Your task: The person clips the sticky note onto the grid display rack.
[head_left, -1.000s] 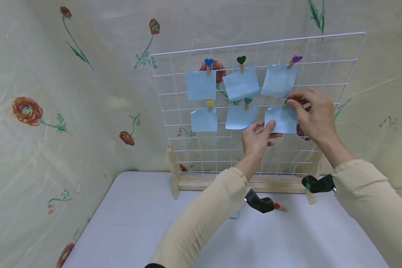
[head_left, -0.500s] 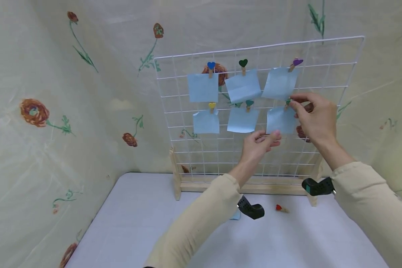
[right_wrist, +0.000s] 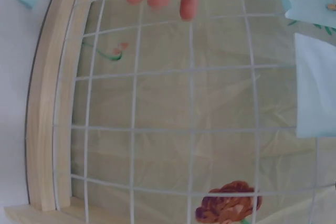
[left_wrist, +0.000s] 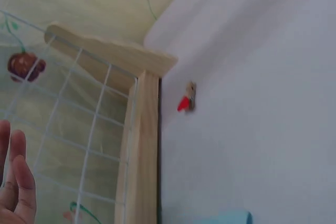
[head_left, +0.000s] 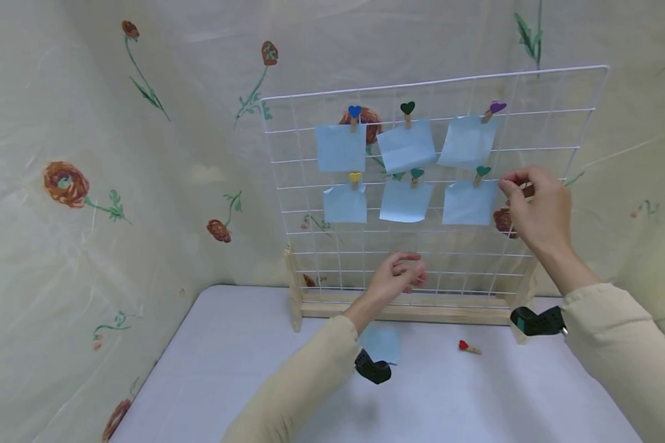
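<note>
A white wire grid (head_left: 465, 271) stands upright, with light blue paper squares clipped on in two rows by heart-topped clothespins. At the lower right square (head_left: 470, 202), a green heart clothespin (head_left: 482, 175) sits on its top edge. Just right of that square is my right hand (head_left: 543, 212), thumb and forefinger close together, nothing visible between them. My left hand (head_left: 394, 277) is in front of the grid's lower part, below the middle square (head_left: 404, 201); its fingers are loosely bent and hold nothing. Its fingers (left_wrist: 25, 182) show at the edge of the left wrist view.
On the table (head_left: 227, 369), a loose blue paper (head_left: 381, 346) lies below my left wrist. A red heart clothespin (head_left: 469, 347) lies in front of the grid's wooden base (head_left: 438, 312). Flowered sheeting (head_left: 144, 246) hangs behind and to the left.
My right hand has let go of the green heart clothespin and moved right. My left hand has left the lower right paper and moved down and left, uncovering more of the loose paper.
</note>
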The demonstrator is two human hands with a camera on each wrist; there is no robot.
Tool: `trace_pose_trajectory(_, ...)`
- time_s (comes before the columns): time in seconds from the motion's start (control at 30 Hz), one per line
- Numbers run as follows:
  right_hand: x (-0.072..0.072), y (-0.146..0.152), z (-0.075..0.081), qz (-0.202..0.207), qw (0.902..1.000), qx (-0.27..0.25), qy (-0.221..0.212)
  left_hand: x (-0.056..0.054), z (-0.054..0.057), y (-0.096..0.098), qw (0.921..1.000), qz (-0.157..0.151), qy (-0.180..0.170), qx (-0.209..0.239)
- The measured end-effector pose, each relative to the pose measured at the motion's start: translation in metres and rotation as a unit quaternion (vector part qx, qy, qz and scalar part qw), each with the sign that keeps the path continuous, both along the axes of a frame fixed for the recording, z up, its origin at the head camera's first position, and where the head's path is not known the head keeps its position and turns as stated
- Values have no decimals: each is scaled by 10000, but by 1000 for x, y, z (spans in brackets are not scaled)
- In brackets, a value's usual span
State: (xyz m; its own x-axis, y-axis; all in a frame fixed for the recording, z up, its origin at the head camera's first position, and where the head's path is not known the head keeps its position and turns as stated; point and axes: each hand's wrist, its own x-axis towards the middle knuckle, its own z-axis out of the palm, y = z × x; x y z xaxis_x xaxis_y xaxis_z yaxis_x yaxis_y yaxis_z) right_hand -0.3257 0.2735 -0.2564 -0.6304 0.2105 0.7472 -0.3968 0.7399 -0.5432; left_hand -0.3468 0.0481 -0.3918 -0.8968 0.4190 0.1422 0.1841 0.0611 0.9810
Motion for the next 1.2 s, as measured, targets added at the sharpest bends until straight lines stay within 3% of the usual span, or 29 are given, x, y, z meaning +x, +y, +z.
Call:
trace_pose_trajectory(0.23,4,9,-18,92,9992,384,47,-1,-22,-21,9963,405,322,-686)
trace_pose_trajectory(0.37,5,14,-30,149,9983,567,29,5,-32,-32,9852,406,868,-1423)
trace_pose_trajectory(0.47,7,17,-42,256,9970,680,-265,9,-43,-39,9772,370,1187,-1721)
trace_pose_trajectory(0.67,12,18,-69,501,9917,939,-720,16,-62,-49,9735,517,1291,-1816)
trace_pose_trajectory(0.9,22,11,-94,835,9837,997,-1245,25,-81,-61,9507,644,1883,-2377)
trace_pose_trajectory(1.07,28,11,-113,858,9828,856,-1390,31,-91,-67,9462,882,1824,-2523)
trace_pose_trajectory(1.2,33,13,-129,804,9835,800,-1406,35,-97,-71,9410,1049,1988,-2530)
